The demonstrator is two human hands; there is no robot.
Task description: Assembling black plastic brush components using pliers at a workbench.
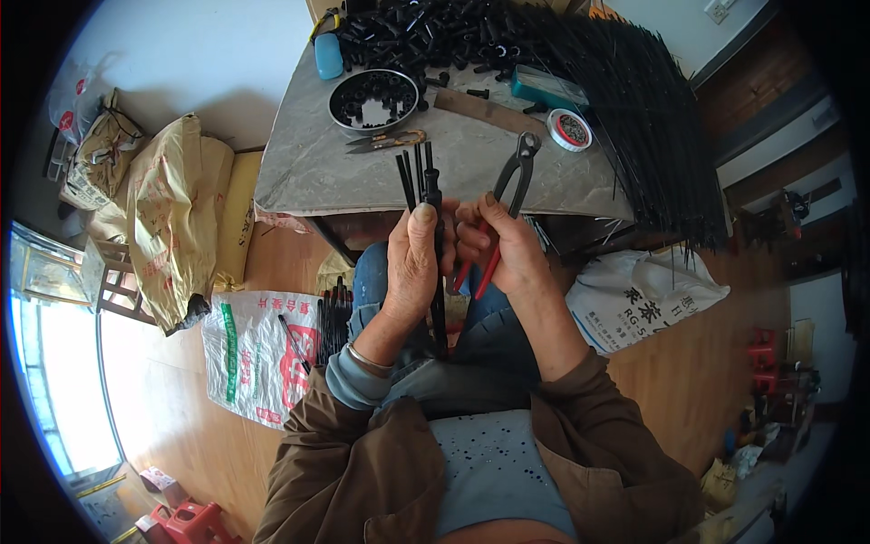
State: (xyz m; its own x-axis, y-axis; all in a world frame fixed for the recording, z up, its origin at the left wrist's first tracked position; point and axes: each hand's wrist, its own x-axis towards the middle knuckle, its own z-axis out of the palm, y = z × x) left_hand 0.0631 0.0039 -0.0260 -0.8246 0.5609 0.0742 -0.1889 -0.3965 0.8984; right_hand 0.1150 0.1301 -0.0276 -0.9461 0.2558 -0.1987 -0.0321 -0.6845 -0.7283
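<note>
In front of my lap my left hand (414, 249) is closed around several thin black rods (408, 181), its thumb laid along them. One rod carries a thicker black sleeve-like fitting (433, 188) near its top, and the rods' lower ends hang down between my knees. Just to the right, my right hand (509, 238) grips a pair of pincers (521, 170) with red handles. Their jaws point up and away, over the table edge. The fingertips of both hands come close together; whether they touch is hard to see.
On the grey table (308, 172) are a bowl (417, 111) of small black rings, scissors (390, 140), a wooden strip (487, 113) and a round tin (571, 131). Black fittings (426, 36) are heaped behind; long black rods (634, 136) hang over the right edge. Sacks (172, 227) stand left.
</note>
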